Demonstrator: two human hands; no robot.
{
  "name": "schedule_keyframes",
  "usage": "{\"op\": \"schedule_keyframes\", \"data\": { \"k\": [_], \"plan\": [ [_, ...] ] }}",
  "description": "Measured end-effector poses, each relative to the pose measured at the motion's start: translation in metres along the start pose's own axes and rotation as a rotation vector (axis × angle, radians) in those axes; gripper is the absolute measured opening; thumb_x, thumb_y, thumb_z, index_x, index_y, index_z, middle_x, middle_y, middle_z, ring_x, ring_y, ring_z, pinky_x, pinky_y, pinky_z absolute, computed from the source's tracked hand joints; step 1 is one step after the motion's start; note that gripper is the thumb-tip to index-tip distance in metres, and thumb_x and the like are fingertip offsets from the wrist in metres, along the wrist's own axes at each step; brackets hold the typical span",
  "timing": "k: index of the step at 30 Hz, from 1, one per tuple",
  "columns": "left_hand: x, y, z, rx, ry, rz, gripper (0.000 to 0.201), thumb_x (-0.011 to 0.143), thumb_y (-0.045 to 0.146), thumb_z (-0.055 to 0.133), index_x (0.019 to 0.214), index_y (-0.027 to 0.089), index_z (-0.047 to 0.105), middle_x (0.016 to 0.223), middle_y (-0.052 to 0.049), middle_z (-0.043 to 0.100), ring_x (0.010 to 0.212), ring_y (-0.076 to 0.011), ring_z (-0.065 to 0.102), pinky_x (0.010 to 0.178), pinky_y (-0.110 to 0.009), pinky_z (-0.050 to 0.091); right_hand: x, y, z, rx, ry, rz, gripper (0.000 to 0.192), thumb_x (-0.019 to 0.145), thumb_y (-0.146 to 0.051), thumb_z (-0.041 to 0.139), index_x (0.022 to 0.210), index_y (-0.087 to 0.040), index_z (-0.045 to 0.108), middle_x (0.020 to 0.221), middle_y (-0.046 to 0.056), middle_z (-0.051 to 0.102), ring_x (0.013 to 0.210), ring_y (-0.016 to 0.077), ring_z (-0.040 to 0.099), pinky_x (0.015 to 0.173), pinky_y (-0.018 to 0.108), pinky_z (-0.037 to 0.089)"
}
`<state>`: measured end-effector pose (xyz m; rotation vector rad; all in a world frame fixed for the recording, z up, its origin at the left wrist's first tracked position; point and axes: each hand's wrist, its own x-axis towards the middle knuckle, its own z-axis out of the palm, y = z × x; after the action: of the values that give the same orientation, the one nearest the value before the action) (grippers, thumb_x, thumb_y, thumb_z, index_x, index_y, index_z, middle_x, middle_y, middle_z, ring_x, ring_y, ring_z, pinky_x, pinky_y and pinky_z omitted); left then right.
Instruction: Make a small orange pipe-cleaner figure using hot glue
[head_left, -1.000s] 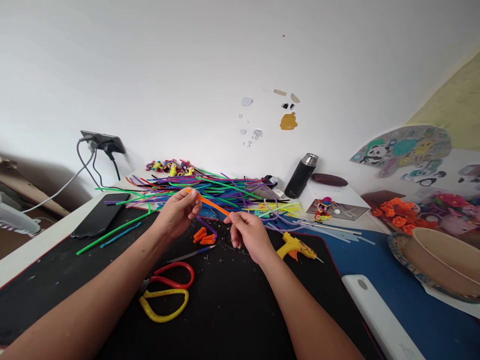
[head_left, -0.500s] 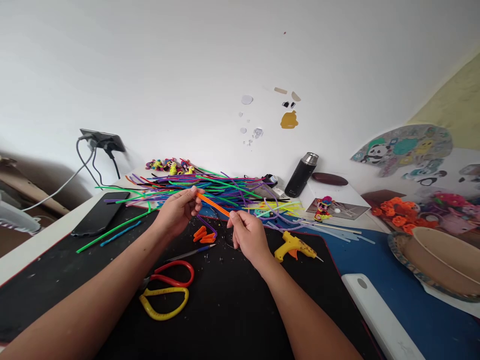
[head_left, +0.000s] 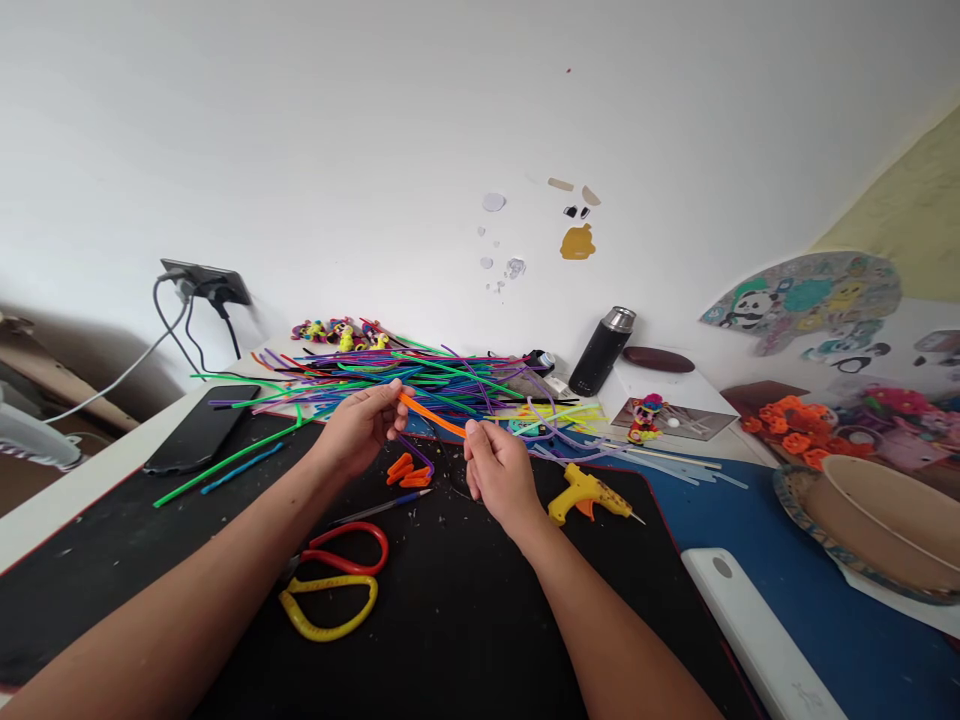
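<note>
An orange pipe cleaner (head_left: 433, 415) is stretched between my two hands above the black mat. My left hand (head_left: 367, 425) pinches its left end between thumb and fingers. The right end is pinched by my right hand (head_left: 499, 468). Below, several short folded orange pipe cleaner pieces (head_left: 409, 472) lie on the mat, touching a bent purple one. Nearer to me are a blue pen (head_left: 390, 503) and scissors (head_left: 330, 605) with one red and one yellow handle; the blades are mostly hidden by my left forearm.
A pile of coloured pipe cleaners (head_left: 420, 380) spreads behind my hands. To the right lie a yellow glue gun (head_left: 589, 495), a black flask (head_left: 602, 350), a small figure (head_left: 646, 418) and a white bar-shaped device (head_left: 757, 630). A phone (head_left: 202, 430) rests at left, beside a green pipe cleaner (head_left: 225, 462).
Both hands have shifted slightly to the right, and the left one a little lower, with the orange pipe cleaner still held between them. The objects on the table lie as before.
</note>
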<state>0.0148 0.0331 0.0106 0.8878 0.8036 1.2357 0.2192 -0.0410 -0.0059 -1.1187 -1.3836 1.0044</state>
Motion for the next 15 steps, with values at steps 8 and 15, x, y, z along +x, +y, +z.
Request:
{"op": "schedule_keyframes", "data": {
  "k": [8, 15],
  "plan": [
    [-0.0033, -0.0007, 0.0055, -0.005, 0.013, -0.029, 0.037, 0.074, 0.041, 0.093, 0.084, 0.008, 0.079, 0.060, -0.001, 0.063, 0.049, -0.0105, 0.055, 0.041, -0.020, 0.037, 0.0013, 0.0019, -0.0003, 0.020, 0.001, -0.020, 0.061, 0.102, -0.077, 0.049, 0.068, -0.027, 0.047, 0.039, -0.009, 0.036, 0.031, 0.0118, 0.040, 0.040, 0.025, 0.033],
    [-0.0028, -0.0024, 0.0037, -0.014, 0.012, -0.021, 0.037, 0.075, 0.040, 0.094, 0.085, 0.008, 0.079, 0.060, -0.002, 0.063, 0.050, -0.0102, 0.056, 0.041, -0.019, 0.039, 0.0021, -0.0018, -0.0007, 0.012, 0.026, -0.018, 0.062, 0.100, -0.080, 0.048, 0.068, -0.026, 0.047, 0.040, -0.008, 0.038, 0.033, 0.0124, 0.044, 0.041, 0.025, 0.033]
  ]
}}
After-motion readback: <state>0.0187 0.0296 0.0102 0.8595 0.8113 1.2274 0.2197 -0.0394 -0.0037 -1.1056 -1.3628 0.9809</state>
